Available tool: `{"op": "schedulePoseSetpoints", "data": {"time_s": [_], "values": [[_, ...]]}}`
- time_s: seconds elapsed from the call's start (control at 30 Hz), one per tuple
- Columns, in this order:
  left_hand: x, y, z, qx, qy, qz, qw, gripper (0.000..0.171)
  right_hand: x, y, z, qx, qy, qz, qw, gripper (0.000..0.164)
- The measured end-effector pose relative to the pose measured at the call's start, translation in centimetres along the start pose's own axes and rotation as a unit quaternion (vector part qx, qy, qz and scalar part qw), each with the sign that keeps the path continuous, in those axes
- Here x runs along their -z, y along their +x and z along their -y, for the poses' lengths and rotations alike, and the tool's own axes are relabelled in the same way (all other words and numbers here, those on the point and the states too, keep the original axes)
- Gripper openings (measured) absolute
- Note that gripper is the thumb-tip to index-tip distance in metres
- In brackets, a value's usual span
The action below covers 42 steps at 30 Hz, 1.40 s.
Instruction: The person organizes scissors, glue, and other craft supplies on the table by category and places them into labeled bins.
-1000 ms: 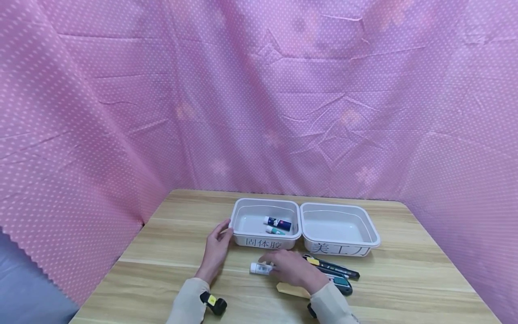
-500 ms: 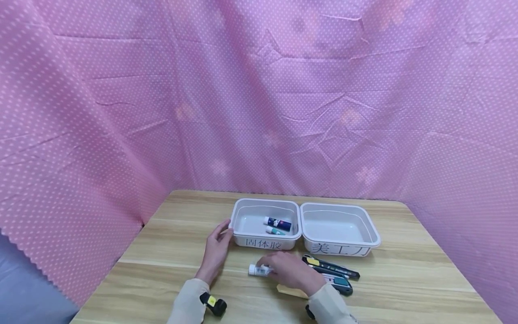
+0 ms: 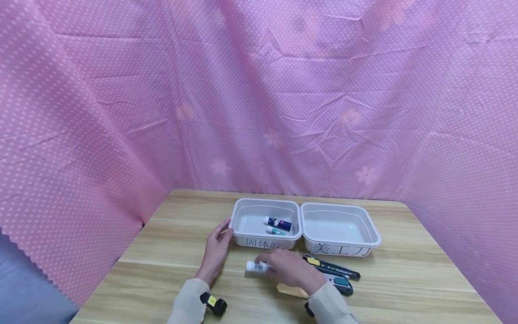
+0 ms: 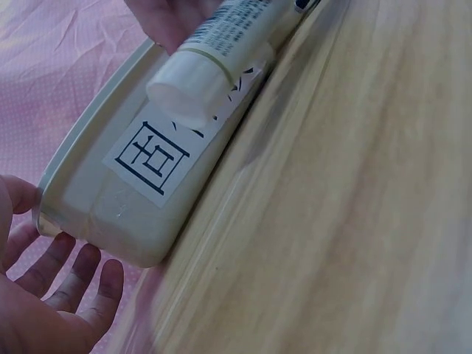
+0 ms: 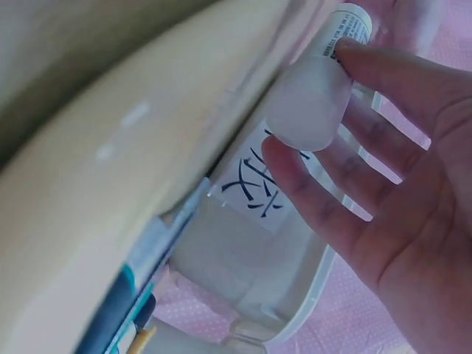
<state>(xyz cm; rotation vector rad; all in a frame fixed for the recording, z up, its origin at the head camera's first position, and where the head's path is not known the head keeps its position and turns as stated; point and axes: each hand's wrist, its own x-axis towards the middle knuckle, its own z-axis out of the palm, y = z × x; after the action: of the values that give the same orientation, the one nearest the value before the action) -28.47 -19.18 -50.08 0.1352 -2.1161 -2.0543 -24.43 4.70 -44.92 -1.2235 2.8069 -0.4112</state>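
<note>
My right hand (image 3: 288, 269) grips a white glue stick (image 3: 259, 267) with a barcode label, close over the table in front of the left bin. Its translucent end (image 5: 310, 107) sits between thumb and fingers in the right wrist view. With relaxed, spread fingers, my left hand (image 3: 216, 249) touches the left end of that white plastic bin (image 3: 264, 236), fingertips right at the rim corner. Inside the bin lie a dark blue glue stick (image 3: 277, 223) and a smaller teal-and-white one (image 3: 275, 230). Black characters mark the bin's front label (image 4: 151, 156).
A second white bin (image 3: 340, 246), also labelled, stands against the first on the right. Several utility knives lie before it, among them a black-and-yellow one (image 3: 336, 268) and a dark green one (image 3: 341, 284). A yellowish piece (image 3: 292, 290) sits partly under my right wrist. Pink dotted curtain (image 3: 283, 112) surrounds the wooden table (image 3: 404, 270).
My right hand has shifted slightly left with the white glue stick, which has come up a little from the tabletop. The left hand and both bins have stayed in place.
</note>
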Motion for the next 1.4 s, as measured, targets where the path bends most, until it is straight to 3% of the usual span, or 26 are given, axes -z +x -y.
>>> {"op": "schedulePoseSetpoints", "data": {"time_s": [0.63, 1.0, 1.4], "values": [[-0.2, 0.0, -0.2, 0.002, -0.003, -0.012, 0.9999, 0.047, 2.7, -0.1, -0.4, 0.014, 0.003, -0.05, 0.999, 0.034], [-0.4, 0.1, -0.4, -0.005, -0.01, -0.01, 0.9999, 0.046, 3.8, -0.8, -1.5, 0.014, -0.016, -0.115, 0.993, 0.037], [-0.5, 0.2, -0.6, -0.001, -0.012, -0.006, 0.9999, 0.047, 4.3, -0.8, -2.2, 0.014, -0.033, -0.209, 0.977, 0.033]]}}
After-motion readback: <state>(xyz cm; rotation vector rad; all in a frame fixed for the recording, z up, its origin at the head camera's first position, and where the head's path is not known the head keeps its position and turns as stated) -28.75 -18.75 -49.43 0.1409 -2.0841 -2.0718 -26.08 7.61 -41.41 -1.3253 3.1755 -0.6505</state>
